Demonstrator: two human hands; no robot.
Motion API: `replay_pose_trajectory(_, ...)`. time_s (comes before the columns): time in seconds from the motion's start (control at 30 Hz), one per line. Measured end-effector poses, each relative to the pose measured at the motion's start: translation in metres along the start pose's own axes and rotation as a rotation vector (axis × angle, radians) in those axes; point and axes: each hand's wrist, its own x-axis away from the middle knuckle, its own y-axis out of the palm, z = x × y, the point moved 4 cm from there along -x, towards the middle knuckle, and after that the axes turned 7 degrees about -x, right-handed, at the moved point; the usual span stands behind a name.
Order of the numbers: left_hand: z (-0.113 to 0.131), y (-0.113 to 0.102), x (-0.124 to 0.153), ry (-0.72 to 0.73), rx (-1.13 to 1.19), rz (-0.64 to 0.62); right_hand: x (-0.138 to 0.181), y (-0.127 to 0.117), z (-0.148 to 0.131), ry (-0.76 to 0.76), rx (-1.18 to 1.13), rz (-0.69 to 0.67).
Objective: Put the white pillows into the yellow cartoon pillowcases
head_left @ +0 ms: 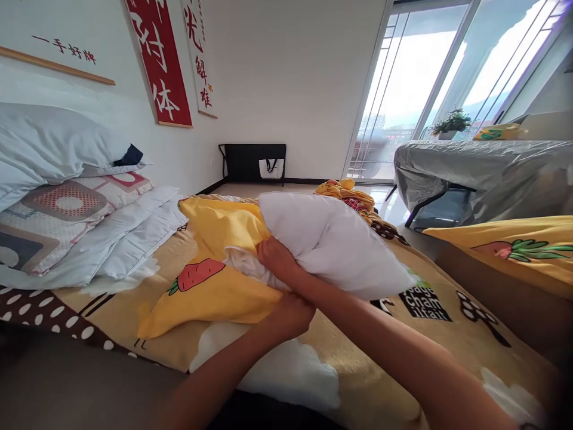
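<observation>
Clenching yellow pillowcase (244,304) in left hand (295,313) toward near edge of bed (367,364), pinching same pillowcase in right hand (278,258), against white pillow (333,242) toward far edge

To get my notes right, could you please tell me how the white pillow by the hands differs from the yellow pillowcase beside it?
Colour: the white pillow is plain, while the yellow pillowcase carries a red carrot print.
Shape: the pillow looks plump, whereas the pillowcase looks flatter and creased.
Place: the pillow is farther right in the picture than the pillowcase.
Both are over the patterned blanket.
</observation>
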Motion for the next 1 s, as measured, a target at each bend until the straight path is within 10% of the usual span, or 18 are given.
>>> replay_pose_trajectory(0.4, -0.066, -0.090, 0.070, -0.070, -0.377, -0.056, 0.055, 0.028, 0.030, 0.081, -0.059, 0.017)
replay_pose_trajectory(0.6, -0.054, -0.078, 0.042, -0.002, -0.446, 0.521, 0.053, 0.035, 0.009, 0.049, -0.114, 0.025)
replay_pose_trajectory(1.0, -0.111, -0.059, 0.042, -0.112, -0.527, 0.746, 0.074, 0.021, 0.018, 0.029, -0.127, 0.078)
